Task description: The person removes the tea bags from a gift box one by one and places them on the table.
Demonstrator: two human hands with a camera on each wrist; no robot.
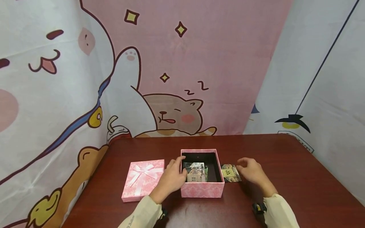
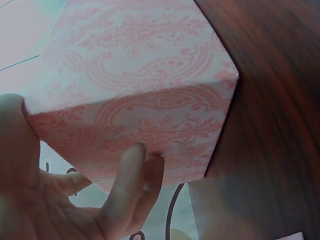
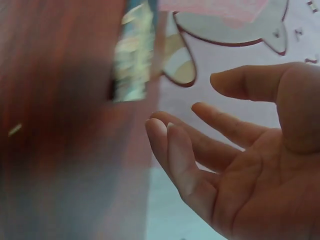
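My left hand (image 1: 172,177) grips the left wall of the pink patterned box (image 1: 202,190). In the left wrist view its fingers (image 2: 127,175) press the outside of the box (image 2: 150,120), and the thumb is at the rim. The box stands uncovered, with a black inside and several picture cards (image 1: 196,169) lying in its left part. Another picture card (image 1: 230,173) lies on the table right beside the box. My right hand (image 1: 253,171) is just right of that card. In the right wrist view its fingers are loosely bent, apart from the card (image 3: 134,55), and hold nothing.
The pink lid (image 1: 154,185) with a ribbon bow lies on the table, left of the box and close to my left forearm. The dark red-brown table (image 1: 248,145) reaches back to a cloth (image 1: 228,63) printed with cartoon animals.
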